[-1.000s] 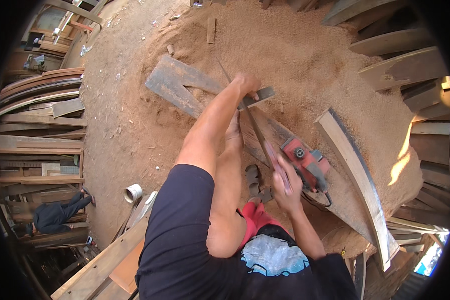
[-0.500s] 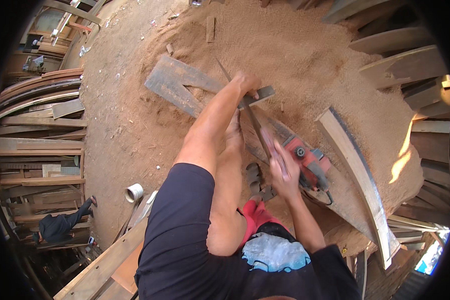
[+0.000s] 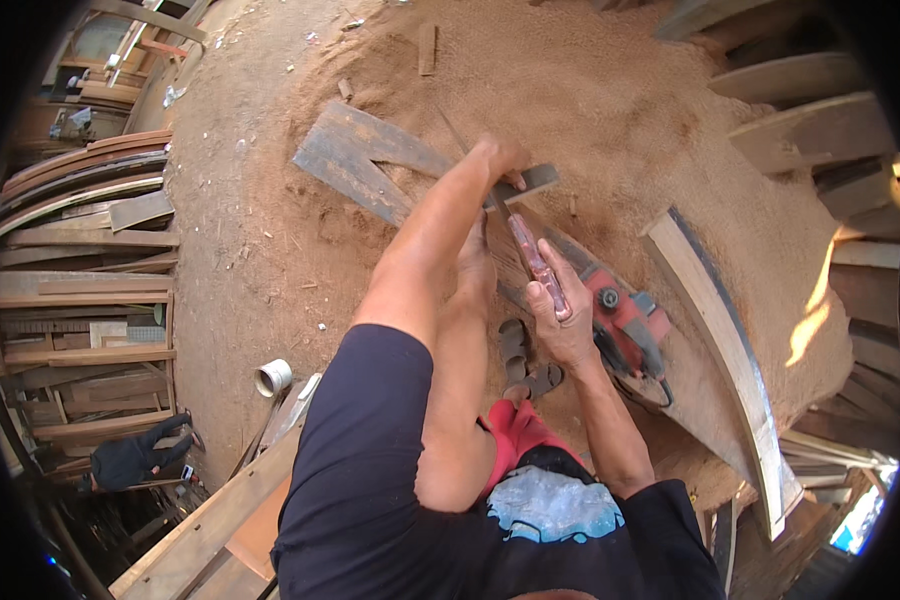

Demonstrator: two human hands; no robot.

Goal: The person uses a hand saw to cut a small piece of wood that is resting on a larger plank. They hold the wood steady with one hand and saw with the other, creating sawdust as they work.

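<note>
My left hand [image 3: 502, 165] is closed on a short dark bar [image 3: 541, 180] lying across a weathered board with a V-shaped notch [image 3: 348, 162]. My right hand [image 3: 560, 305] grips the reddish-brown handle [image 3: 530, 245] of a long, narrow saw-like blade, whose length crosses the bar beside my left fingers; its exact kind is unclear. My bare foot is up by the board, partly hidden behind my left forearm. Right of my right hand, a red and black power planer [image 3: 632, 322] lies on a wide plank [image 3: 695, 415].
A curved pale timber [image 3: 720, 350] lies at right. Sawdust [image 3: 610, 90] covers the ground. Sandals [image 3: 520, 365] and a white pail [image 3: 272, 376] sit nearby. Stacked boards [image 3: 90, 300] line both sides. A person in dark clothes [image 3: 130, 460] is at lower left.
My right hand has moved forward, away from my body, with the tool's handle. My left hand still holds the bar. The person at left has shifted slightly.
</note>
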